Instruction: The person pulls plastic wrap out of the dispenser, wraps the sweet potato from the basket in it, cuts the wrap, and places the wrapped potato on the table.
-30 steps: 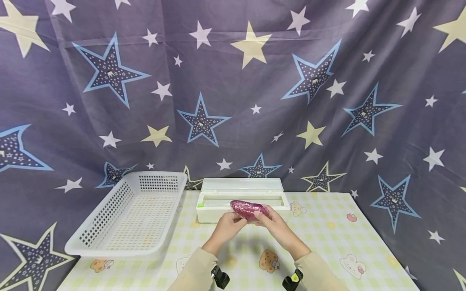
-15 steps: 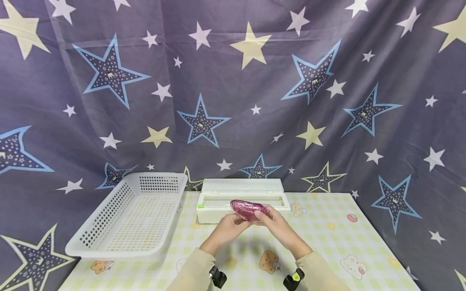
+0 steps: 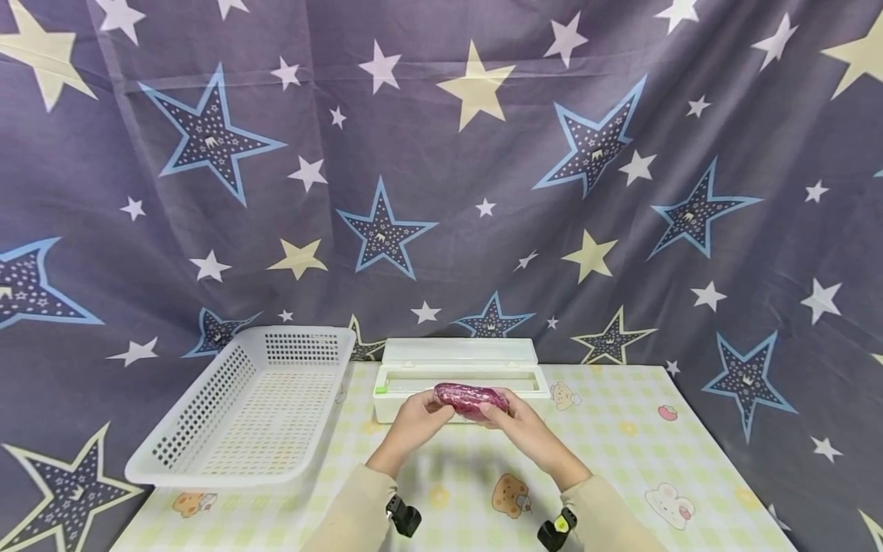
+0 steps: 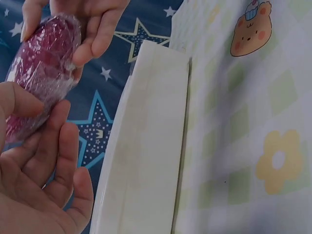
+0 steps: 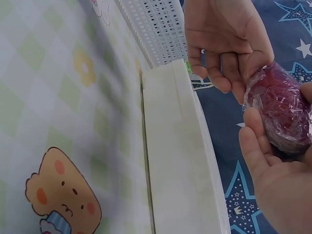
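A plump, oblong purple-red vegetable in crinkled cling film is held up in front of the white cling film dispenser. My left hand pinches its left end between thumb and fingers. My right hand grips the other end, thumb across the near side and fingers underneath. In the left wrist view, loose-looking creases of film show on the vegetable between both hands. The right wrist view shows the same wrapped vegetable with the left fingertips at its upper end.
Behind the hands, the dispenser's lid stands raised, and a green slider shows at its left end. A white perforated basket stands at the left of the table. A checked cloth covers the table; a starry curtain hangs behind.
My left hand has shifted slightly left and up, to the left end of the vegetable. The vegetable has tilted a little closer to level. My right hand has barely moved.
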`<state>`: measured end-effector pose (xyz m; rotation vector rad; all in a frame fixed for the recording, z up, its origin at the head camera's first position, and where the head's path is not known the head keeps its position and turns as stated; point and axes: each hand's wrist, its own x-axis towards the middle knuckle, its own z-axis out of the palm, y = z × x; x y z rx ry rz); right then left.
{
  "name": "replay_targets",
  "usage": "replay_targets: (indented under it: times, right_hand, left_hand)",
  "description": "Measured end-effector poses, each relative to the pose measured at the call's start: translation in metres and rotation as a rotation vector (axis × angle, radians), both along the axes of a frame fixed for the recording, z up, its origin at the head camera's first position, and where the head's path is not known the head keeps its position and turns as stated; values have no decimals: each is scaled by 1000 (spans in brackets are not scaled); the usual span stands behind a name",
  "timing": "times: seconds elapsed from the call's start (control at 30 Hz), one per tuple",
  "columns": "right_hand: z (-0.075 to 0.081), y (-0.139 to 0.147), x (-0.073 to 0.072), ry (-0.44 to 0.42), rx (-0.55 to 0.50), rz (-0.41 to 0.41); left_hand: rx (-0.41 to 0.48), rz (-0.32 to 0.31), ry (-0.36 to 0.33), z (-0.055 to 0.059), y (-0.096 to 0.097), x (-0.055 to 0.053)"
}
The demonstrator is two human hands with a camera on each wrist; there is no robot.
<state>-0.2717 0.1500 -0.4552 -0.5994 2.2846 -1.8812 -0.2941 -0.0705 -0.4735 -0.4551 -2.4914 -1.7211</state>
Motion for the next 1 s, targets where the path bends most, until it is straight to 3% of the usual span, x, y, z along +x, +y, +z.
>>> replay_targets:
  times: [0.37, 0.6, 1.0]
  right_hand:
    - [-2, 0, 0, -15, -2, -4]
    - [-4, -2, 0, -22, -23, -9]
    - [-8, -3, -1, -27, -34, -33]
  left_hand:
    - [12, 9, -46, 0, 9, 2]
    - [53, -28, -68, -2, 13, 2]
    - [58, -3, -85, -10, 22, 1]
